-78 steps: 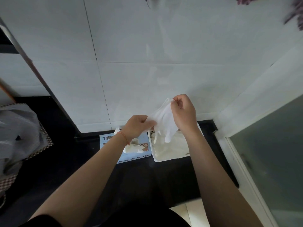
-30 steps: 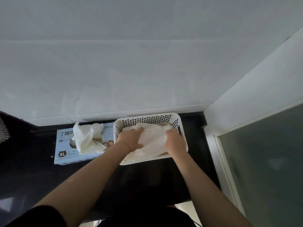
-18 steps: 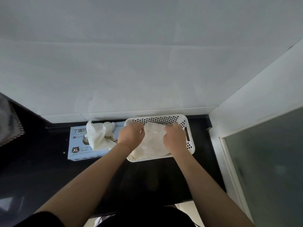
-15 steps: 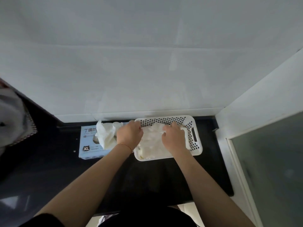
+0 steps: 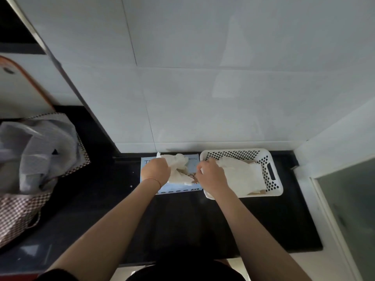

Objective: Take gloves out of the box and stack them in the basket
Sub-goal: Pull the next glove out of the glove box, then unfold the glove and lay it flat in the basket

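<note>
A light blue glove box [image 5: 177, 191] lies on the black counter against the wall. A bunch of white gloves [image 5: 180, 162] sticks up out of its opening. My left hand [image 5: 155, 170] is over the box and grips that bunch at its left side. Right beside the box stands a white perforated basket [image 5: 274, 175] holding a flat stack of white gloves [image 5: 244, 176]. My right hand [image 5: 211, 176] hovers over the basket's left rim, between box and stack, with its fingers loosely curled and nothing plainly held.
The black counter [image 5: 182, 224] ends at a front edge near my body. A checked bag with a plastic bag [image 5: 34, 157] sits at the left, with a white board [image 5: 18, 88] behind it. A white tiled wall stands behind, and a frosted glass panel [image 5: 351, 211] on the right.
Both hands have left the stack in the basket and shifted left. My left hand now grips the gloves sticking out of the box, and my right hand has come to the basket's left rim.
</note>
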Tool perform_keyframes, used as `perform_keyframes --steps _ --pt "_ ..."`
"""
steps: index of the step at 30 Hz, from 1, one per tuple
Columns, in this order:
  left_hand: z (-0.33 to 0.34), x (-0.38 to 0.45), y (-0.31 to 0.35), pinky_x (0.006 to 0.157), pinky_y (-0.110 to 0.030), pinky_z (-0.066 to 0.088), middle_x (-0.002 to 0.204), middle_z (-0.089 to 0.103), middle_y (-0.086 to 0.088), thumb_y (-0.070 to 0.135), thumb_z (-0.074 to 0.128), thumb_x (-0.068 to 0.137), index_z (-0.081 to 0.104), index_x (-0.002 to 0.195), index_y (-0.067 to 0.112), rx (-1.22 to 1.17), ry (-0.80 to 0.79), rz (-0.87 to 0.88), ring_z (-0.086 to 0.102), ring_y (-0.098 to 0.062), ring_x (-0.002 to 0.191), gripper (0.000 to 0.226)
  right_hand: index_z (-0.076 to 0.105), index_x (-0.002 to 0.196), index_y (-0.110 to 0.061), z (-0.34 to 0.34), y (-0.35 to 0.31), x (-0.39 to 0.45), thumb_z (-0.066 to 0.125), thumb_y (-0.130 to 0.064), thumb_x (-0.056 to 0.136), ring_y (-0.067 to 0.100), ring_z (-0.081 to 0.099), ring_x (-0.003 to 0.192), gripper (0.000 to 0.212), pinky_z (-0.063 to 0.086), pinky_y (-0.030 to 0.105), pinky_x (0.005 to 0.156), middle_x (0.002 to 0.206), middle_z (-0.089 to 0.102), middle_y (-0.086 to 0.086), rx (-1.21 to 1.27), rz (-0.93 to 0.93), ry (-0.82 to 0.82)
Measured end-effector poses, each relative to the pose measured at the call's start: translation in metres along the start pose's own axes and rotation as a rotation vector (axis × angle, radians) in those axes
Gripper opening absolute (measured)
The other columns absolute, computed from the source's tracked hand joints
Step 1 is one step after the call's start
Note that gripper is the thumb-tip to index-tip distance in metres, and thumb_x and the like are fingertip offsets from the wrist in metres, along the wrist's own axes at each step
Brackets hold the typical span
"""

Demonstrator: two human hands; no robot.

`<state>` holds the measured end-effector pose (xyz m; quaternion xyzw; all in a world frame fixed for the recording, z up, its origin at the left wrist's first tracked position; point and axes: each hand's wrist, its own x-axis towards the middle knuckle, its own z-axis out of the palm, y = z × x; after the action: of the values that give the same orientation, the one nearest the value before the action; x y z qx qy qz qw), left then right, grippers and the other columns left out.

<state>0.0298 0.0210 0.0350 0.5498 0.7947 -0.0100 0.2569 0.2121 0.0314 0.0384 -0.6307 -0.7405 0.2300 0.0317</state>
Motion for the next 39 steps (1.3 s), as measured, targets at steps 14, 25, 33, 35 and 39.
perform_keyframes --steps 14,25,33,35,39 --pt "-0.052 0.003 -0.011 0.058 -0.022 0.04 0.075 0.063 0.001 0.029 0.071 0.086 0.056 0.073 0.014 -0.607 0.219 0.096 0.054 -0.012 0.067 0.025 0.067 0.098 -0.014 -0.018 -0.036 -0.002 0.049 -0.016 0.095 0.018 0.059 0.089 0.018 0.047 0.029 0.079 0.106 0.057 0.001 0.24 -0.021 0.084" --pt "-0.081 -0.009 0.009 0.053 -0.02 0.041 0.064 0.069 -0.001 0.024 0.057 0.094 0.069 0.078 0.011 -0.719 0.229 0.239 0.049 -0.005 0.048 0.024 0.067 0.098 -0.019 -0.028 -0.055 -0.003 0.069 -0.03 0.086 0.006 0.054 0.089 0.016 0.042 0.018 0.067 0.102 0.057 -0.004 0.39 -0.06 0.082" --pt "-0.092 -0.009 0.0 0.059 -0.028 0.05 0.062 0.068 -0.005 0.028 0.063 0.092 0.058 0.081 0.006 -0.921 0.257 0.109 0.06 -0.014 0.052 0.025 0.061 0.097 -0.018 -0.049 -0.051 -0.011 0.067 -0.029 0.088 0.009 0.06 0.092 0.015 0.043 0.015 0.071 0.097 0.064 -0.009 0.567 0.026 0.095" --pt "-0.094 -0.014 0.008 0.055 -0.029 0.053 0.063 0.069 -0.008 0.025 0.063 0.093 0.058 0.083 0.004 -1.004 0.17 0.143 0.065 -0.016 0.053 0.023 0.058 0.108 -0.02 -0.05 -0.057 -0.015 0.077 -0.036 0.08 0.006 0.058 0.098 0.037 0.043 0.017 0.072 0.106 0.061 -0.01 0.596 -0.009 0.006" --pt "-0.099 -0.02 0.02 0.05 -0.028 0.053 0.066 0.067 -0.011 0.021 0.061 0.095 0.056 0.083 0.003 -1.142 0.102 0.169 0.066 -0.021 0.054 0.022 0.058 0.108 -0.019 -0.043 -0.065 -0.017 0.07 -0.027 0.081 0.016 0.059 0.09 0.03 0.041 0.025 0.065 0.1 0.062 -0.005 0.426 -0.021 -0.028"
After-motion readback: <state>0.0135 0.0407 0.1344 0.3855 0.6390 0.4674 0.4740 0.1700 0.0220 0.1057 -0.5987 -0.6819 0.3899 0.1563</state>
